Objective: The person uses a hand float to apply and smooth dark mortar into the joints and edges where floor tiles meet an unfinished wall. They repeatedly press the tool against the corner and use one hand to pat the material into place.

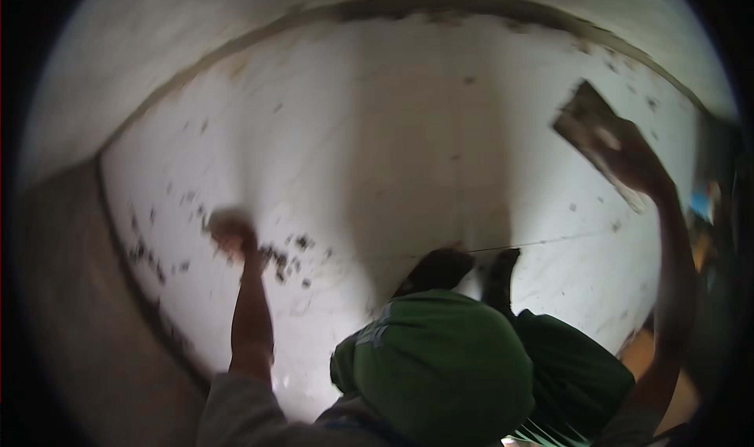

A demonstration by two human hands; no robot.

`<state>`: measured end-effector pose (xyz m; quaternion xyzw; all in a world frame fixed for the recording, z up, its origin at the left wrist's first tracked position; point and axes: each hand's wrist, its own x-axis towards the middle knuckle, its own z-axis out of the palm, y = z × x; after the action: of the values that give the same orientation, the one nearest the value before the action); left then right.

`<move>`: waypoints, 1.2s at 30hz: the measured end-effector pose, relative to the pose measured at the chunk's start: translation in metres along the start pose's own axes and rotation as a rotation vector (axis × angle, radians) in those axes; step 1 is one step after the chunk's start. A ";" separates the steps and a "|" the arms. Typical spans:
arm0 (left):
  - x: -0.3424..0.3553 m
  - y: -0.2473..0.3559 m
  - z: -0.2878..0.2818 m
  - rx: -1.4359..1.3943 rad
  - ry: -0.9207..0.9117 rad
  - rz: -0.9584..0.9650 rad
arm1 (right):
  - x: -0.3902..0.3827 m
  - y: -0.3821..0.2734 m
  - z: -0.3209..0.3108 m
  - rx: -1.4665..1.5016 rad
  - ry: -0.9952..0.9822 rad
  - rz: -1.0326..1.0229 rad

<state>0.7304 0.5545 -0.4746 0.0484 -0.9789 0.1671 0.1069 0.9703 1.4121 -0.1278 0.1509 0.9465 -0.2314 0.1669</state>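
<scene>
My left hand (236, 239) is low over the pale tiled floor on the left, among dark crumbs of debris (279, 260). It is smeared by motion, with a blurred brownish patch at its fingers, so I cannot make out whether it holds anything. On the right, my right hand (635, 163) is closed on a flat, rectangular, dirty brown board (585, 121). The board slants, its dark end pointing toward the far wall; its exact kind is unclear.
Pale floor tiles (424, 149) meet walls along a dark, curved-looking edge (440, 3). More crumbs (145, 259) lie near the left wall. My green-clad knees (440, 361) and dark feet (440, 270) take up the lower middle. A small blue thing (701, 204) is at the right.
</scene>
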 end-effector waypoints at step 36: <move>-0.109 0.127 -0.144 -0.729 0.018 0.061 | 0.073 0.005 0.027 -0.154 -0.289 0.011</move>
<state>0.8478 0.7289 -0.4065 -0.0235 -0.9742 -0.1892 0.1206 0.9132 1.4181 -0.1804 0.1079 0.9268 -0.1763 0.3137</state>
